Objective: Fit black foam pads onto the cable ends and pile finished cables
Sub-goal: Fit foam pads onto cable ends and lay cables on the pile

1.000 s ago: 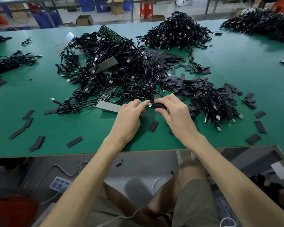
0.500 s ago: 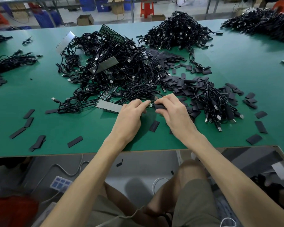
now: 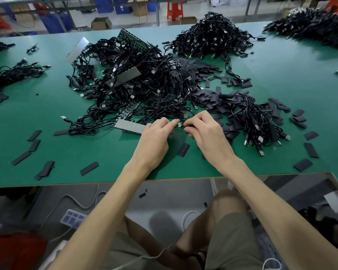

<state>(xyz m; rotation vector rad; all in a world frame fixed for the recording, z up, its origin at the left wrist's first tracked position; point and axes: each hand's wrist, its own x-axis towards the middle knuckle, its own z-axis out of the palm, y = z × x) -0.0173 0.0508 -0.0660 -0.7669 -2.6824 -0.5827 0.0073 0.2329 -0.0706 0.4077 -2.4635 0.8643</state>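
Barely shifting in a second, your left hand (image 3: pixel 154 137) is pinching the stiff cable end (image 3: pixel 180 124) just above the table (image 3: pixel 105 151) while your right hand (image 3: pixel 207 133) is pinching the likely light, squashy foam pad (image 3: pixel 189 126) by its edges.

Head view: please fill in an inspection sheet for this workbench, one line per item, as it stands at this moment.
Surface: green table, flat.
Job's things: cable end between both hands; loose foam pads heaped right of centre; single pad lying between the wrists.
Clutter: grey board strip and green board in the tangle.
Grippers: left hand pinches the cable end; right hand pinches the held pad, mostly hidden.
Cables: big tangle at centre, far pile, small bundle at right.
Surroundings: red stool, cardboard box, blue crates beyond the table.
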